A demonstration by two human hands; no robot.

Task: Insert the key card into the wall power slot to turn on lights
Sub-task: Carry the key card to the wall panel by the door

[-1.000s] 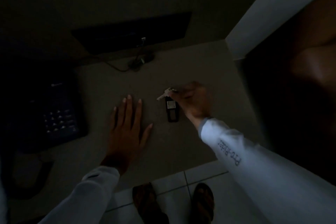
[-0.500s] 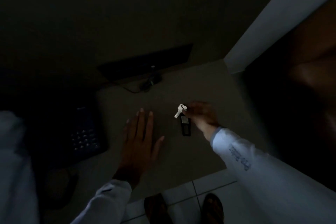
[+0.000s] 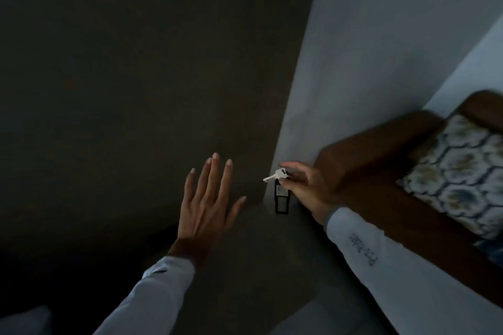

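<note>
1. Watching the head view, I see a dim room with the person's right hand [image 3: 306, 190] raised near the corner where a dark wall [image 3: 122, 76] meets a paler wall [image 3: 381, 49].
2. Its thumb and fingers are pinched on a key set: a silver key [image 3: 273, 175] juts out to the left, and a black key card tag [image 3: 281, 200] hangs straight down beneath the fingertips, clear of any surface I can make out.
3. I find the key set right at the wall corner, between the two hands.
4. I see the left hand [image 3: 205, 202] spread flat with fingers apart and pointing up, holding nothing; whether the palm touches the dark wall I cannot tell.
5. Both arms wear pale long sleeves; the right sleeve [image 3: 394, 266] carries dark lettering too blurred for me to read.
6. At the right I see a brown wooden armchair [image 3: 381, 149] with a patterned cushion [image 3: 460, 171], just beside the right hand.
7. I cannot pick out a wall power slot in this darkness.
</note>
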